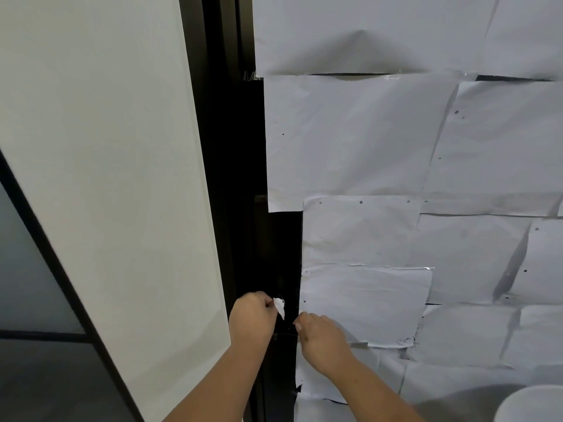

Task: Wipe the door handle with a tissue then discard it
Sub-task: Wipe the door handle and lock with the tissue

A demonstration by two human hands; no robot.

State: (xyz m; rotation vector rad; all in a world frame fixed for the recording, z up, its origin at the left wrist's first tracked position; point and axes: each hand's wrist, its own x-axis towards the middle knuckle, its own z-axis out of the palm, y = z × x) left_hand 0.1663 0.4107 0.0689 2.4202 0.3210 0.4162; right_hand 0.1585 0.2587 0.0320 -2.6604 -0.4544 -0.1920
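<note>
Both of the person's bare hands are raised against the dark edge of a door (274, 245), low in the view. The left hand (251, 319) is curled into a loose fist, and a small piece of white tissue (279, 306) sticks out from between its thumb and fingers, so that hand is closed around the tissue. The tissue sits just above and to the left of the right hand, in front of the black strip of the door, and looks crumpled and pointed at its lower end. The right hand (323, 338) lies a little lower and to the right, its fingers bent and its fingertips (298, 326) meeting a thin dark horizontal bar, the door handle (285, 333), which runs between the two hands. The handle is black against black, so its full shape is hard to make out, and whether the right hand truly grips it or only touches it cannot be told. The two hands are near each other but do not touch. To the right of the dark strip the door is covered with overlapping white paper sheets (365, 141), some creased and lifted at the edges. To the left stands a pale wall panel (100, 147), and beyond it a dark framed glass partition (27, 269). A rounded white object (533, 406) shows at the lower right corner.
</note>
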